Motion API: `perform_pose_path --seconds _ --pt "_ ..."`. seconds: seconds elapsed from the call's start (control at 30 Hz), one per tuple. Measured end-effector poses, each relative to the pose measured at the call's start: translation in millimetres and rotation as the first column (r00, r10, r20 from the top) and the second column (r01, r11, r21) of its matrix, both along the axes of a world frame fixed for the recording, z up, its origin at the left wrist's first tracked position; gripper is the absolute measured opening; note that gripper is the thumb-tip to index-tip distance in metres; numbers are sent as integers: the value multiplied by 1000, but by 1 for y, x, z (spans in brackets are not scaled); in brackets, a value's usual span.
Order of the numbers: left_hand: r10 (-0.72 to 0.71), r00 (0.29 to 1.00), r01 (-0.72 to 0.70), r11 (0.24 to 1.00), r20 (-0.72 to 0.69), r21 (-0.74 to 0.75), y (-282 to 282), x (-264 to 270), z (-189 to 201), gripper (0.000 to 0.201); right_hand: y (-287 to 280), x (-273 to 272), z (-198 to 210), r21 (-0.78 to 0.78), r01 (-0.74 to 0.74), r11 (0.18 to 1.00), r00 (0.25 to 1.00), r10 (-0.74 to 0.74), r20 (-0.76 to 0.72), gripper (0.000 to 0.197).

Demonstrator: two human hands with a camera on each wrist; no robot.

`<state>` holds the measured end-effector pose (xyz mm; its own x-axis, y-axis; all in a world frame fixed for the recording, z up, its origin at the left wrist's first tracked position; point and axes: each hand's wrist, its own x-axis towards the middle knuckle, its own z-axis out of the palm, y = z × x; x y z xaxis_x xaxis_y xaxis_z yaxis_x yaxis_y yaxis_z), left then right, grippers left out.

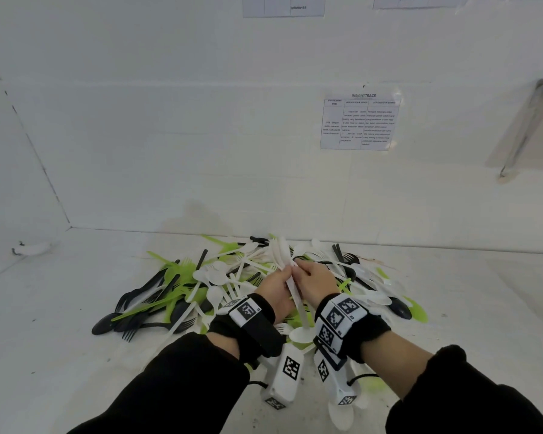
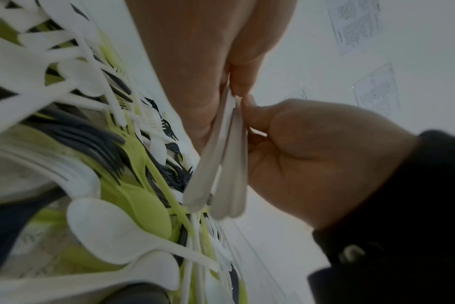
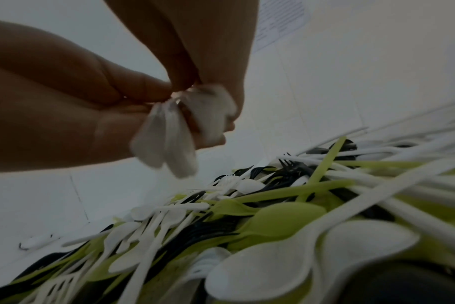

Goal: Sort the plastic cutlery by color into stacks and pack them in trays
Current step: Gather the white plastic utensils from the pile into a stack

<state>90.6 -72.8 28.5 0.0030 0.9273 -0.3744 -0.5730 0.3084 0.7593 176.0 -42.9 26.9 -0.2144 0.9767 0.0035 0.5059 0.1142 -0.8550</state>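
The head view is bright and evenly lit, soft light with no single source to be made out. A faint grey shadow lies on the wall (image 1: 201,211) behind the cutlery pile (image 1: 232,286). Straight lines bow toward the edges — strong wide-angle distortion. The printed sheet (image 1: 359,122) is too soft to read. Both wrist views are much dimmer and greyish; nearby spoons (image 3: 260,267) are blurred, and the skin of the hands sits in shadow — underexposed against the pale wall.

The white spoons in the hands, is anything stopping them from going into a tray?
Nothing blocks them. Both the left hand and right hand pinch the white spoons above the cutlery pile. But no tray clearly shows in any view.
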Motion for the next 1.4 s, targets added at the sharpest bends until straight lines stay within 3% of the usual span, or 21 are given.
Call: perform_pose_path --seconds 0.13,0.3,0.37,0.5,0.63,0.7,0.77,0.83,0.87,0.97,1.1,1.2,1.27,1.4 --pt "-16 997 15 1000 79 7 0 -14 1 44 -2 -7 4 42 101 994 995 -99 -33 30" --pt "-57 995 58 998 85 -13 -3 -34 5 32 -3 -24 1 19 -10 1000 1000 9 14 25" --pt "-62 997 63 998 52 -16 -5 -41 3 36 -3 -32 3 4 -27 1000 1000 26 9 20" --pt "121 993 -122 991 -11 -55 -7 -67 4 39 -5 -54 10 9 -273 962 956 271 110 27" --pt "267 958 -276 958 -104 -81 -7 -110 10 29 21 -79 8 61 -141 988 954 119 276 32" --pt "287 952 -298 949 -109 -101 -8 -128 10 27 32 -94 -1 -1 -257 966 883 235 406 34" --pt "264 959 -276 953 -104 -123 -10 -139 11 25 34 -110 -11 -81 -381 921 753 360 550 37" --pt "256 960 -271 952 -116 -139 -9 -146 10 25 36 -123 -24 -95 -441 892 617 379 690 33" --pt "259 958 -276 951 -124 -142 -8 -149 9 25 38 -128 -28 -81 -453 888 585 364 725 28" --pt "250 958 -271 950 -140 -155 -6 -157 4 24 41 -135 -26 -38 -401 915 621 302 723 23" --pt "264 955 -283 947 -134 -154 -5 -165 3 26 47 -131 -12 41 -281 959 761 196 618 29" --pt "298 948 -312 939 -112 -143 -5 -175 5 30 37 -132 -9 2 -269 963 814 226 535 15" --pt "302 946 -317 938 -117 -141 -6 -182 8 31 22 -141 -12 -82 -311 947 760 299 577 31" --pt "305 942 -325 935 -142 -143 -13 -192 13 32 -3 -162 -26 -223 -401 888 513 420 749 38"
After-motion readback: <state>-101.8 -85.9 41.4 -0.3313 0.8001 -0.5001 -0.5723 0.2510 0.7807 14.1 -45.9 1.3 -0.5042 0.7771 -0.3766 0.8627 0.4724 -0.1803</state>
